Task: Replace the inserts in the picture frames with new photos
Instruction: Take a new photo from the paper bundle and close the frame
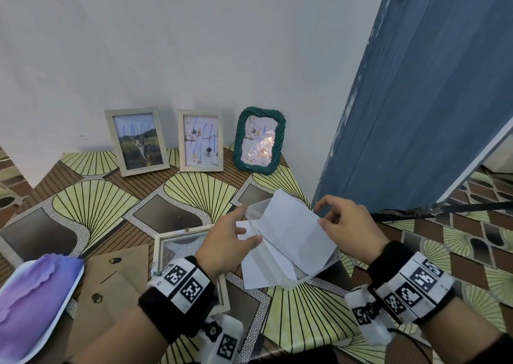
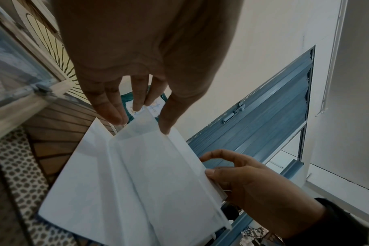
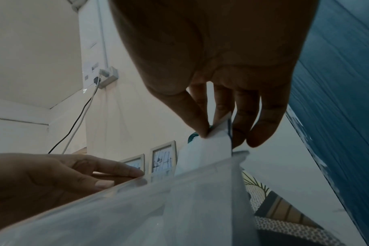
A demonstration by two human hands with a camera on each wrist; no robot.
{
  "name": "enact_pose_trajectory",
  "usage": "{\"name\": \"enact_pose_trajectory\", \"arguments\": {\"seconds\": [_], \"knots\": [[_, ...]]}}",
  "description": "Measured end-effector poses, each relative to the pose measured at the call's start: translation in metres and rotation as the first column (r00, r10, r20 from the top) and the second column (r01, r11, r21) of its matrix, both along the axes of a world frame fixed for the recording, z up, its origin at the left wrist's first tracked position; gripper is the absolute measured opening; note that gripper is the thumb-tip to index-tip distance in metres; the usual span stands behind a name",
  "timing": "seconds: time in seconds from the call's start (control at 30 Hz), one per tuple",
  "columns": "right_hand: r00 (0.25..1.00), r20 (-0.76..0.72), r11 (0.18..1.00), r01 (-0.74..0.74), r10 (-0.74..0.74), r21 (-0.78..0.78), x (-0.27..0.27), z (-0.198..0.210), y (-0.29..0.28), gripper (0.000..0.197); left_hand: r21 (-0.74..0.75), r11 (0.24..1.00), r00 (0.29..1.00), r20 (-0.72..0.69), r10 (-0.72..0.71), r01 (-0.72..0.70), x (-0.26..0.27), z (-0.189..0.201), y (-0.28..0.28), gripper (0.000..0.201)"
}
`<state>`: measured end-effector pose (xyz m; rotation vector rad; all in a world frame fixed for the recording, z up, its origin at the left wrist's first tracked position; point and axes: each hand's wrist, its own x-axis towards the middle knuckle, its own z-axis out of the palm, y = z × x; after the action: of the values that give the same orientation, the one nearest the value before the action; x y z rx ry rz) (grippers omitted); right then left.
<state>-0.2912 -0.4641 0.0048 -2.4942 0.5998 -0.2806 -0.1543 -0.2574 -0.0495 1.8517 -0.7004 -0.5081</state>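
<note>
A clear plastic box [image 1: 330,261] of white-backed photos stands on the patterned table [image 1: 91,197]. My left hand [image 1: 251,225] holds the box at its left rim, thumb over the sheets and fingers on the far edge. My right hand [image 1: 322,216] pinches the top white photo [image 1: 294,230] by its right edge between thumb and forefinger, and the sheet stands tilted up out of the box. An open pale frame [image 1: 155,252] lies flat under my left wrist. Beside it lie its brown backing board [image 1: 116,275] and a purple photo [image 1: 33,302].
Three frames lean on the white wall at the back: a pale one with a cat picture [image 1: 137,140], a pale one with scribbled art [image 1: 200,140], and a green twisted one [image 1: 259,140]. A blue door [image 1: 416,100] stands close on the right.
</note>
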Motion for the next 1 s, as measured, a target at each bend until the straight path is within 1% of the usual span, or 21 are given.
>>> {"name": "enact_pose_trajectory", "arguments": {"seconds": [0.1, 0.17, 0.23, 0.33, 0.37, 0.43, 0.57, 0.67, 0.77, 0.87, 1.0], "knots": [[1.0, -0.012, 0.999, -0.025, 0.025, -0.032, -0.0004, -0.001, 0.0019, 0.027, 0.013, 1.0, 1.0, -0.002, 0.007, -0.007, -0.0002, -0.0001, -0.0007, 0.066], [1.0, -0.026, 0.999, -0.019, 0.018, -0.043, 0.0007, -0.0019, 0.0022, 0.025, 0.021, 1.0, 1.0, -0.003, 0.011, -0.011, 0.0002, -0.0004, -0.001, 0.069], [1.0, -0.028, 0.999, -0.005, 0.004, -0.037, 0.0021, -0.0024, 0.0022, 0.02, 0.023, 1.0, 1.0, -0.006, 0.012, -0.012, 0.0008, -0.0011, -0.0014, 0.068], [1.0, -0.03, 0.999, 0.007, -0.008, -0.034, 0.003, -0.0017, 0.0033, 0.005, 0.021, 1.0, 1.0, -0.003, 0.008, -0.008, 0.0012, -0.002, -0.0017, 0.065], [0.999, -0.032, 0.999, 0.01, -0.011, -0.039, 0.0033, -0.0017, 0.0037, 0.004, 0.021, 1.0, 1.0, 0.0, 0.007, -0.007, 0.0012, -0.0023, -0.0015, 0.065], [0.999, -0.026, 0.998, 0.023, -0.025, -0.057, 0.0041, -0.0033, 0.0037, 0.011, 0.019, 1.0, 1.0, -0.002, 0.008, -0.008, 0.0011, -0.0027, -0.0011, 0.066], [0.999, -0.016, 0.997, 0.047, -0.048, -0.059, 0.0061, -0.0066, 0.0035, 0.017, 0.017, 1.0, 1.0, 0.001, 0.008, -0.008, 0.0022, -0.0049, -0.0008, 0.068], [0.999, -0.021, 0.998, 0.047, -0.048, -0.041, 0.0077, -0.0062, 0.0023, 0.02, 0.013, 1.0, 1.0, 0.011, 0.011, -0.011, 0.003, -0.0075, -0.0007, 0.06], [0.998, -0.032, 0.999, 0.046, -0.046, 0.014, 0.0071, -0.0052, 0.0012, 0.023, 0.018, 1.0, 1.0, 0.014, 0.017, -0.017, 0.0021, -0.0052, -0.0007, 0.059], [0.998, 0.007, 0.993, 0.067, -0.068, 0.094, 0.0039, -0.0028, -0.0007, 0.026, 0.025, 0.999, 1.0, 0.009, 0.021, -0.021, 0.0024, -0.0041, -0.0007, 0.058], [0.996, 0.036, 0.989, 0.08, -0.085, 0.128, 0.002, -0.0017, -0.0028, 0.026, 0.03, 0.999, 1.0, -0.007, 0.022, -0.022, 0.0012, 0.0006, -0.0008, 0.062]]}}
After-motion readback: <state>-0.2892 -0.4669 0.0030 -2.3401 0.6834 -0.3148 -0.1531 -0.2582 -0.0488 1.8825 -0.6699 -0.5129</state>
